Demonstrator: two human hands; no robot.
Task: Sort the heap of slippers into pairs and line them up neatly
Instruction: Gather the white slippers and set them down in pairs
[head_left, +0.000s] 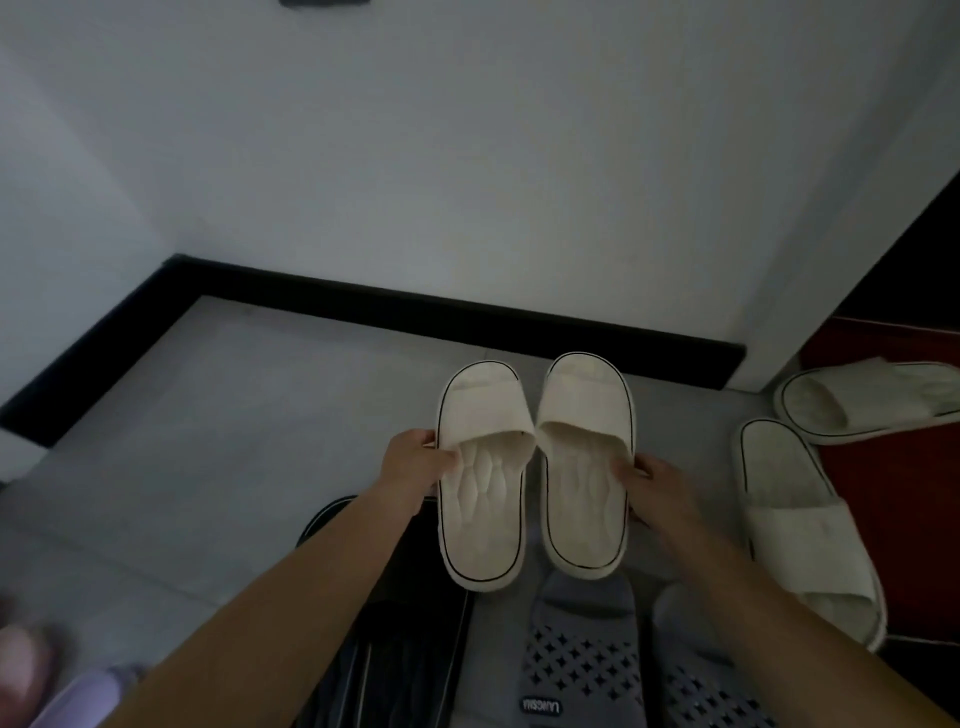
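Note:
Two cream slippers with a thin black outline are held side by side, toes pointing toward the wall. My left hand (418, 462) grips the outer edge of the left cream slipper (483, 478). My right hand (652, 480) grips the outer edge of the right cream slipper (584, 467). Both slippers hover above the heap. Below them lie a black slipper (405, 623), partly under my left forearm, and a grey perforated slipper (576, 654). A second grey slipper (696, 691) lies under my right forearm.
Two more cream slippers lie at the right: one (800, 525) on the grey tile floor (208, 415), another (872, 400) on its side at the red floor's edge. A black baseboard (415, 306) runs along the white wall. A lilac slipper (83, 696) sits bottom left.

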